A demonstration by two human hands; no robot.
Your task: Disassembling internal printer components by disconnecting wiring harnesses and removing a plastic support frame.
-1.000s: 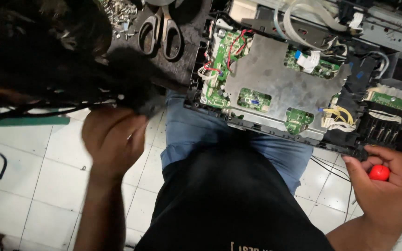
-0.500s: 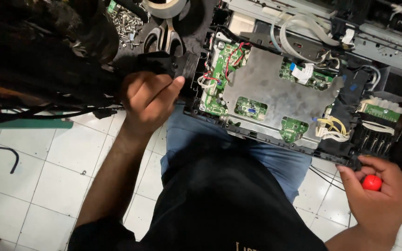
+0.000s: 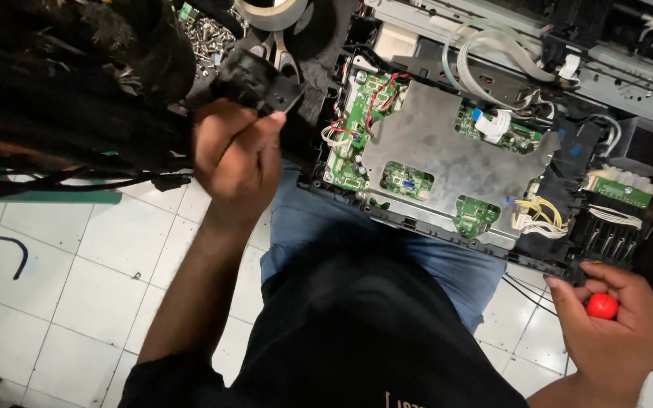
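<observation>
**Gripping a black part beside the open chassis**

Holding a black plastic part (image 3: 257, 79) at its lower end, the left hand (image 3: 234, 157) is closed tight around it, knuckles toward the camera. The part sticks up and away from the fist, its long axis running slightly to the right, toward the scissors (image 3: 281, 53) and the tape roll (image 3: 270, 11) just beyond it. A pile of screws (image 3: 205, 34) lies up and to the left of that hand.

The opened machine (image 3: 447, 159) lies to the right of the left hand, close by, with its grey metal plate and green circuit boards (image 3: 357, 125) facing up; the near edge rests over the person's lap. The left hand is the nearer one to the board end with the red wires.

The right hand (image 3: 614, 329) sits well apart, at the machine's lower right corner, curled around a tool with a red knob (image 3: 601, 305). Its fingertips touch the black frame edge there. Whether the tool's tip meets anything cannot be told.
</observation>
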